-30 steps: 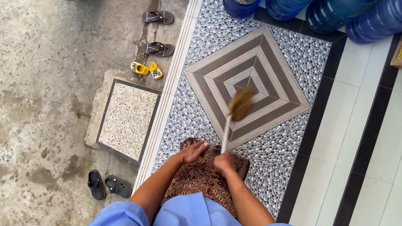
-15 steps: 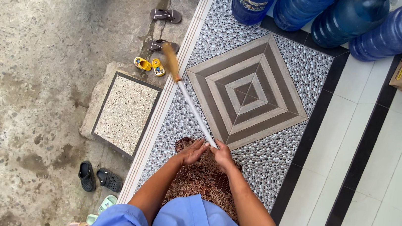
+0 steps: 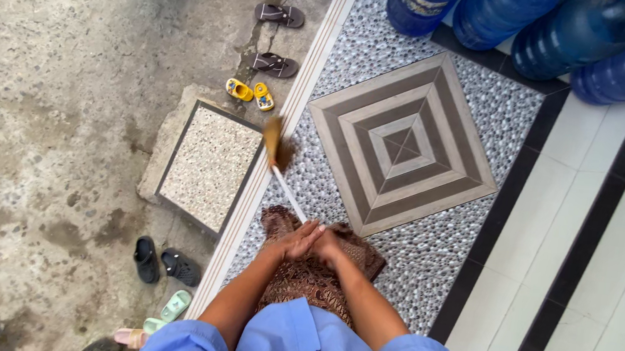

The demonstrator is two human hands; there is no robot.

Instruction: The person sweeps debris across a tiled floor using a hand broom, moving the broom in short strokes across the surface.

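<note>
Head view, straight down over a tiled porch. Both hands meet on the white handle of a broom (image 3: 285, 188): left hand (image 3: 296, 239) laid over the shaft with fingers extended along it, right hand (image 3: 328, 247) closed around the end just beside it. Grip is clamped on the broom with both hands, stacked close, which suits short swinging strokes. Brown bristle head is motion-blurred at the ribbed step edge (image 3: 287, 119), left of the diamond-pattern tile (image 3: 402, 144), angled toward the lower concrete ground (image 3: 58, 94). Past the step edge from the diamond tile: a speckled stone slab (image 3: 209, 165), small yellow sandals (image 3: 251, 93), dark flip-flops (image 3: 276, 39), black clogs (image 3: 162, 261). Blue water jugs (image 3: 538, 21) stand in a row above the diamond tile.
</note>
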